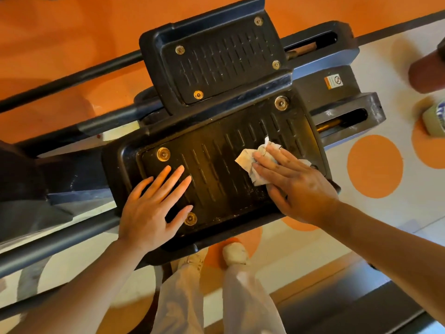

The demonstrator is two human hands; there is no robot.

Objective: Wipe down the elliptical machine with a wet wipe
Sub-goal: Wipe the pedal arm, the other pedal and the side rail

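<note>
The fingers of the right hand (pixel 296 186) lie flat and together, pressing a crumpled wet wipe (pixel 258 162) onto the ribbed black tread of the near foot pedal (pixel 216 165); the wipe is pinned under the fingertips rather than pinched, and bunches out to the left and far side of them, toward the right end of the pedal. The left hand (pixel 154 206) rests open on the left part of the same pedal, fingers spread and flat, holding nothing, with the thumb tip just beside a brass-coloured bolt (pixel 190 218) at the near edge. Another such bolt (pixel 163 154) sits just beyond the fingertips of that hand. A second pedal (pixel 216 59) of the elliptical machine (pixel 337 85) lies farther off, partly overlapped by the near one, and dark rails (pixel 67 78) run away to the left. A small warning sticker (pixel 333 81) shows on the machine's body to the right. Below the pedal, pale trouser legs and a light shoe (pixel 234 254) stand on an orange and white floor (pixel 375 165) with round orange spots.
</note>
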